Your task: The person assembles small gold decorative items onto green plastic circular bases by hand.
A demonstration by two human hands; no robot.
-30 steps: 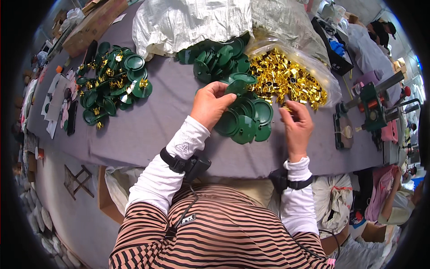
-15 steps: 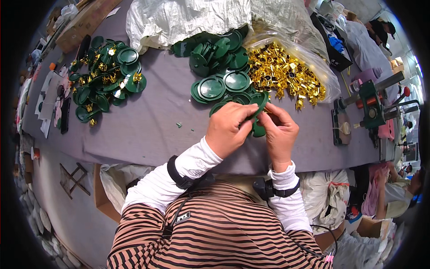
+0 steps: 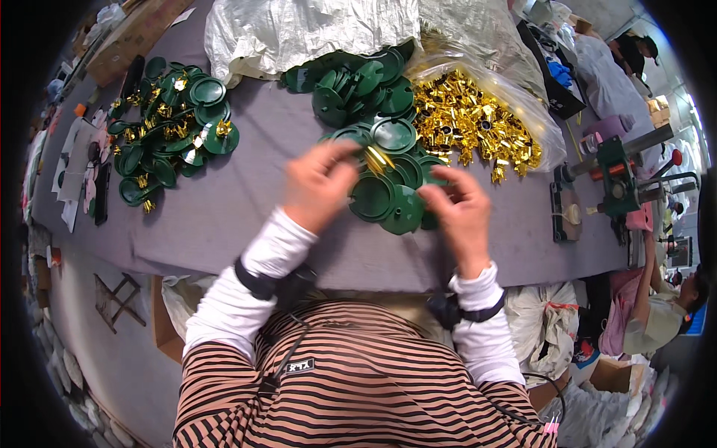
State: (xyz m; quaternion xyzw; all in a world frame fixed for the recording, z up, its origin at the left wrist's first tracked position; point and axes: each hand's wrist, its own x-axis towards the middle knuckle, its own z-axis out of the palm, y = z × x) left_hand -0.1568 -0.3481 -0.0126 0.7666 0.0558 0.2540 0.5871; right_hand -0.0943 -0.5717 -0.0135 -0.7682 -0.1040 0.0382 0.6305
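From where I operate, I see the left forearm [image 3: 258, 269] rise from the near left and slant toward the far right, sleeved in white. Its left hand [image 3: 320, 184] is smeared with blur, thumb and fingers drawn in together in a pinch, pointing right. My right forearm [image 3: 484, 332] comes up from the near right, steeper, leaning slightly left. The right hand [image 3: 461, 213] sits a little nearer than the left, fingers bent, thumb and forefinger parted, tips toward the left. The two hands are apart, palms roughly facing.
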